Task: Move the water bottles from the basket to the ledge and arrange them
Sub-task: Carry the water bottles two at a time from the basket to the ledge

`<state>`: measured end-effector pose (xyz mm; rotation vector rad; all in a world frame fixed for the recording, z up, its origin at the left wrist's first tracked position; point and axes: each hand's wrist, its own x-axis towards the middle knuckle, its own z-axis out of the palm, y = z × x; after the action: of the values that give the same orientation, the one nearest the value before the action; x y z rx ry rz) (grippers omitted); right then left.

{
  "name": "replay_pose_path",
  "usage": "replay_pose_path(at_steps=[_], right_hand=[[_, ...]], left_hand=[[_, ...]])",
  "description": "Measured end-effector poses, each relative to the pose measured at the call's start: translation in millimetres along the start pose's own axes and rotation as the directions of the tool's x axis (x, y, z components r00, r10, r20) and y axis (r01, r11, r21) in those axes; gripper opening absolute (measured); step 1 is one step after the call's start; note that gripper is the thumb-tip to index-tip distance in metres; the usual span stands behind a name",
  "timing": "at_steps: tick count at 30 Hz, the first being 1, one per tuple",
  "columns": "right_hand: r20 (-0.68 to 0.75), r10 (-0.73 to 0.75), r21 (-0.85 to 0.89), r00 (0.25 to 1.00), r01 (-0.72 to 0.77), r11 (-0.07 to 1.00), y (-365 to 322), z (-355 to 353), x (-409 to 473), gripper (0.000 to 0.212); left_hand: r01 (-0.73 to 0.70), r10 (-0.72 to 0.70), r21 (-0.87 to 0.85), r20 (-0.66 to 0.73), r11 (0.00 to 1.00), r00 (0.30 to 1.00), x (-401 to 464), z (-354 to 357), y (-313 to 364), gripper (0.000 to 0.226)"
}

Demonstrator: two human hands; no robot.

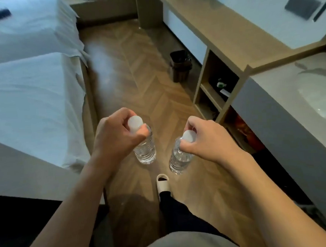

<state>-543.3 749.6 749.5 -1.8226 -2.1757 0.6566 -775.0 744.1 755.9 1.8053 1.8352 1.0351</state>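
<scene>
I carry two clear water bottles with white caps above the wooden floor. My left hand (115, 135) pinches the neck of the left bottle (145, 152) just under its cap, and the bottle hangs upright. My right hand (204, 138) grips the neck of the right bottle (179, 160) the same way; that bottle tilts slightly. The wooden ledge (223, 27) runs along the right wall at the upper right, bare where it shows. No basket is in view.
A bed with white sheets (30, 88) fills the left side. A dark waste bin (181, 65) stands on the floor by an open shelf unit (215, 87). A white counter with a basin (307, 102) lies at the right. My slippered foot (163, 183) is below the bottles.
</scene>
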Motion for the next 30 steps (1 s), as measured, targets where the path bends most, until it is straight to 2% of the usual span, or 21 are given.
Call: replay_pose_path(at_steps=[7,11,16,26,30], right_hand=[[0.070,-0.127,0.051,0.989,0.124,0.991,-42,2,168,0.031],[0.045,-0.177,0.070,0.983,0.173,0.982,-70,-9,244,0.027],[0.008,-0.210,0.089,0.978,0.208,0.974,-99,-14,334,0.028],[0.020,-0.193,0.009,0.981,0.193,0.981,-173,8,526,0.027],[-0.006,-0.185,0.004,0.983,0.185,0.983,-211,6,599,0.025]], left_hand=[[0.055,-0.046,0.092,-0.090,0.994,0.995,127,-31,-45,0.027],[0.084,-0.069,0.137,-0.114,0.987,0.991,195,-50,-68,0.030],[0.132,-0.110,0.132,-0.162,0.982,0.981,275,-66,-106,0.021],[0.053,-0.046,0.149,-0.054,0.987,0.997,468,-108,-205,0.025],[0.036,-0.025,0.167,-0.066,0.985,0.998,547,-129,-239,0.023]])
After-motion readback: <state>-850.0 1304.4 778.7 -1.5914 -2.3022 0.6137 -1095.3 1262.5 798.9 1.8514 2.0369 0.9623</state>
